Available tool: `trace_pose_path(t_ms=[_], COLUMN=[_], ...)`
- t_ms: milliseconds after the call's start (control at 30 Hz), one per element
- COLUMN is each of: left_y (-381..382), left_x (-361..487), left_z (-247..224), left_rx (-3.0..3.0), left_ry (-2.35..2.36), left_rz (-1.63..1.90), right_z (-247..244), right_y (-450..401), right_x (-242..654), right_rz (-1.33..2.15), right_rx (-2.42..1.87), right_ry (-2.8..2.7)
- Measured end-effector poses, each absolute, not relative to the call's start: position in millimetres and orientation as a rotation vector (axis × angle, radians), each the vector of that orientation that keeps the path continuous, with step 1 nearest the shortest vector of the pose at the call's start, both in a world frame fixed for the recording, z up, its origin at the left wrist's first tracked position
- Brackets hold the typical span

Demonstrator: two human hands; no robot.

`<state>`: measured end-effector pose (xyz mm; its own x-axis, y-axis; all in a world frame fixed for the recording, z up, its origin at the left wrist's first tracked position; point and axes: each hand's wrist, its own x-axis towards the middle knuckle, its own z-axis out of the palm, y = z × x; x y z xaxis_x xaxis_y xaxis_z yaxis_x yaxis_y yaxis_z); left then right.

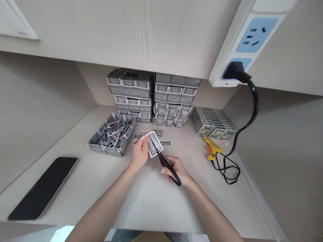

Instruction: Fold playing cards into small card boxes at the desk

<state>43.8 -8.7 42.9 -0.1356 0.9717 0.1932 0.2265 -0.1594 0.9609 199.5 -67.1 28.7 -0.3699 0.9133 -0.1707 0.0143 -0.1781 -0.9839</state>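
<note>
My left hand [140,153] pinches a playing card [154,145] by its left edge, patterned back facing up. In my right hand [176,169] is a pair of black-handled scissors [168,167], its blades over the middle of the card along a cut line. Just behind the card, several cut card pieces [166,143] lie on the table, some with patterned backs and some showing red pips. To the left stands a box made of cards [118,153], filled with loose and cut playing cards [113,136].
Stacked boxes covered in cards [174,97] stand at the back. Packs of cards [214,122] sit back right, near a yellow glue gun [212,148] with a coiled black cord. A black phone [44,188] lies at left. A power strip [247,43] hangs above right.
</note>
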Motion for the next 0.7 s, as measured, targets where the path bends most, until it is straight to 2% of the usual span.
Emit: trace_pose_path(t_ms=[500, 700], left_y=[-13, -12], left_x=[50, 52], left_z=[30, 26], left_rx=[1.553, 1.430], left_ry=[1.302, 1.252], left_rz=[1.235, 1.226], right_z=[31, 34], right_y=[-63, -56], right_x=[197, 209], right_rz=[1.562, 1.265], right_rx=[-1.194, -1.339], right_ry=[-1.239, -1.103])
